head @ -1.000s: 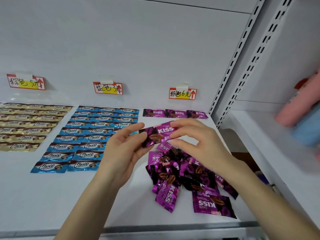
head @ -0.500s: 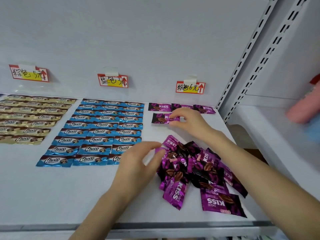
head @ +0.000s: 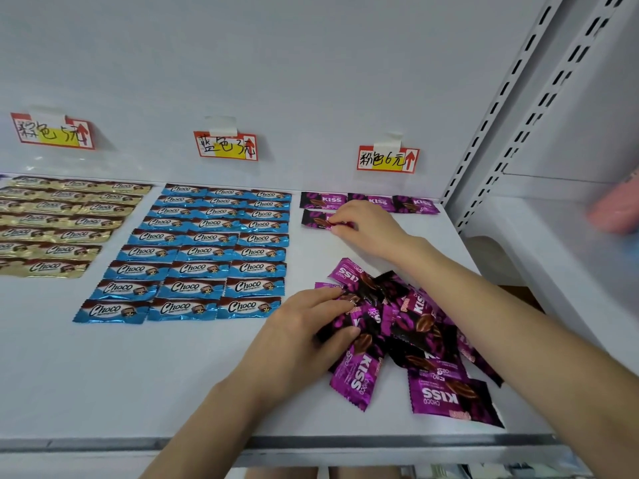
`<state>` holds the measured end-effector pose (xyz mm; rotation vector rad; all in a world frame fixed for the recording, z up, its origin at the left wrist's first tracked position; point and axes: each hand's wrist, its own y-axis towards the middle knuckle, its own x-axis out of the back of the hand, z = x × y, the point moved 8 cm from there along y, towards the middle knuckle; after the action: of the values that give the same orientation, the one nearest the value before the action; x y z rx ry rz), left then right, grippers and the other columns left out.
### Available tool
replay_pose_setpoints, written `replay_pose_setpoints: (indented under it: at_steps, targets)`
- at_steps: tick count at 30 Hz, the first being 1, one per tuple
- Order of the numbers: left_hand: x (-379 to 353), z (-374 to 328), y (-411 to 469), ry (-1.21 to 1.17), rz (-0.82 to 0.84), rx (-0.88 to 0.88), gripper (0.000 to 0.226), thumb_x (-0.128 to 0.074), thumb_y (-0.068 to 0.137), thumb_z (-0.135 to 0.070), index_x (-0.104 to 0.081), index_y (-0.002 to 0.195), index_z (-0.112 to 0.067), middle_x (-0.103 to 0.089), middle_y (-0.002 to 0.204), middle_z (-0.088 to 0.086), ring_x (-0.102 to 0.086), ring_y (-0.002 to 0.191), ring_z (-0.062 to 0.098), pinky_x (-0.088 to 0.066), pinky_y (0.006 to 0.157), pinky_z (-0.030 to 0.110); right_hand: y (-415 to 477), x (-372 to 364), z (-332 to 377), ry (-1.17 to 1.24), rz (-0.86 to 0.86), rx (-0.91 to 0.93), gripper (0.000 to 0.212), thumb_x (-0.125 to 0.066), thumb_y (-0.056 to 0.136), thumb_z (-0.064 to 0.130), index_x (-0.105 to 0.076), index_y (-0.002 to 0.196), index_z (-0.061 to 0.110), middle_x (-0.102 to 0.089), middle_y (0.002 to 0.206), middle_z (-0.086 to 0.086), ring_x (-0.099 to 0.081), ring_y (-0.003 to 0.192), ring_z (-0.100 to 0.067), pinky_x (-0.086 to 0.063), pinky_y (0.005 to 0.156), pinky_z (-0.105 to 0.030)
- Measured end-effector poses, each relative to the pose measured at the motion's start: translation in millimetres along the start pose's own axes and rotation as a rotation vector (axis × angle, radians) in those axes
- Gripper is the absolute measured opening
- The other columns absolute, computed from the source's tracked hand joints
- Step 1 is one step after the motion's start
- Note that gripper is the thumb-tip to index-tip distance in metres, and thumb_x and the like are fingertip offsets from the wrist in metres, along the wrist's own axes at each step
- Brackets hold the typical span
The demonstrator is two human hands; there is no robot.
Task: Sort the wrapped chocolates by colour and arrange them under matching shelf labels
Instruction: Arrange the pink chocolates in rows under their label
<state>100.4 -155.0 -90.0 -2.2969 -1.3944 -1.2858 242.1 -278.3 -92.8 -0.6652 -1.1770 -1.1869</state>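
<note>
A loose pile of purple KISS chocolates point(head: 415, 326) lies at the front right of the white shelf point(head: 138, 375). Three purple chocolates point(head: 377, 202) form a back row under the pink label point(head: 387, 160). Just in front of that row lies one more purple chocolate point(head: 315, 219); my right hand point(head: 370, 226) pinches its right end against the shelf. My left hand point(head: 304, 330) reaches into the pile's left side, thumb and fingers closed round a purple wrapper point(head: 337, 319). My right forearm crosses over the pile.
Blue Choco chocolates point(head: 207, 250) lie in neat rows under the blue label point(head: 225, 146). Gold ones point(head: 58, 223) sit in rows under the left label point(head: 52, 133). Slotted uprights point(head: 494, 108) bound the shelf on the right; a blurred pink object point(head: 615, 209) lies beyond them.
My right hand carried one purple chocolate from in front of me to the second row and set it down. My left hand dropped from that chocolate into the pile.
</note>
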Motion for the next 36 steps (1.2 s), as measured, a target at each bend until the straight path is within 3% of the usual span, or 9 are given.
replay_pose_setpoints:
  at_steps: [6, 16, 19, 24, 28, 32, 34, 36]
  targets:
    - [-0.8, 0.2, 0.7, 0.012, 0.013, 0.001, 0.035, -0.066, 0.084, -0.032, -0.068, 0.115, -0.017, -0.062, 0.124, -0.001, -0.055, 0.115, 0.013, -0.024, 0.093, 0.004, 6.0, -0.5, 2.8, -0.031, 0.022, 0.02, 0.025, -0.051, 0.091, 0.016, -0.066, 0.095, -0.004, -0.066, 0.096, -0.016, -0.056, 0.095, -0.027, -0.043, 0.082, -0.045]
    - [0.3, -1.9, 0.9, -0.005, -0.007, -0.026, 0.038, -0.062, 0.085, -0.037, -0.065, 0.119, -0.021, -0.059, 0.128, -0.006, -0.043, 0.114, -0.003, -0.018, 0.091, -0.006, 11.4, 0.3, 1.8, -0.032, 0.018, 0.033, 0.023, -0.051, 0.092, 0.015, -0.069, 0.1, 0.002, -0.067, 0.102, -0.011, -0.056, 0.099, -0.025, -0.045, 0.084, -0.042]
    - [0.1, -0.7, 0.8, 0.003, -0.001, -0.015, 0.035, -0.064, 0.085, -0.033, -0.067, 0.116, -0.019, -0.061, 0.125, -0.003, -0.052, 0.116, 0.009, -0.021, 0.093, -0.003, 12.0, -2.0, 1.2, -0.058, 0.026, 0.026, 0.024, -0.049, 0.092, 0.015, -0.067, 0.097, -0.002, -0.066, 0.1, -0.013, -0.056, 0.098, -0.026, -0.044, 0.084, -0.044]
    - [1.4, -0.7, -1.6, -0.029, -0.002, 0.003, 0.036, -0.064, 0.084, -0.034, -0.069, 0.113, -0.013, -0.063, 0.121, 0.004, -0.056, 0.114, 0.018, -0.031, 0.095, 0.006, -1.4, 9.9, 5.2, 0.046, -0.025, -0.03, 0.03, -0.051, 0.093, 0.017, -0.059, 0.12, 0.008, -0.058, 0.123, -0.008, -0.049, 0.116, -0.021, -0.036, 0.095, -0.028]
    - [3.5, -2.2, -1.6, -0.001, -0.011, 0.02, 0.06, -0.053, 0.079, -0.053, -0.063, 0.12, -0.009, -0.057, 0.127, 0.01, -0.053, 0.118, 0.024, -0.035, 0.097, 0.022, -45.3, 50.9, 3.0, 0.32, -0.143, -0.178, 0.028, -0.056, 0.091, 0.022, -0.061, 0.117, 0.013, -0.06, 0.113, 0.002, -0.056, 0.107, -0.012, -0.036, 0.084, -0.014]
    - [-6.8, -4.4, -6.4, 0.12, 0.072, 0.072, 0.104, -0.034, 0.062, -0.083, -0.036, 0.143, -0.017, -0.027, 0.151, 0.005, -0.024, 0.138, 0.017, -0.011, 0.106, 0.014, -125.2, 76.1, -1.1, 0.403, -0.148, -0.258, 0.017, -0.059, 0.086, 0.033, -0.062, 0.103, 0.033, -0.058, 0.097, 0.026, -0.054, 0.089, 0.016, -0.041, 0.079, -0.003]
    - [-17.8, -6.4, -5.6, 0.22, 0.139, 0.069, 0.12, -0.023, 0.053, -0.09, -0.012, 0.15, -0.021, -0.004, 0.158, 0.003, -0.005, 0.143, 0.015, -0.001, 0.108, 0.02, -164.7, 75.1, -0.9, 0.438, -0.141, -0.307, 0.02, -0.058, 0.081, 0.043, -0.057, 0.101, 0.041, -0.055, 0.102, 0.028, -0.051, 0.097, 0.016, -0.043, 0.089, -0.015]
    - [-28.7, -3.2, -1.5, 0.325, 0.224, 0.1, 0.125, -0.018, 0.046, -0.093, 0.009, 0.149, -0.028, 0.017, 0.157, 0.0, 0.015, 0.142, 0.013, 0.011, 0.107, 0.025, -194.8, 68.8, 3.1, 0.41, -0.114, -0.332, 0.042, -0.055, 0.071, 0.059, -0.051, 0.11, 0.045, -0.048, 0.118, 0.027, -0.044, 0.11, 0.016, -0.037, 0.098, -0.02]
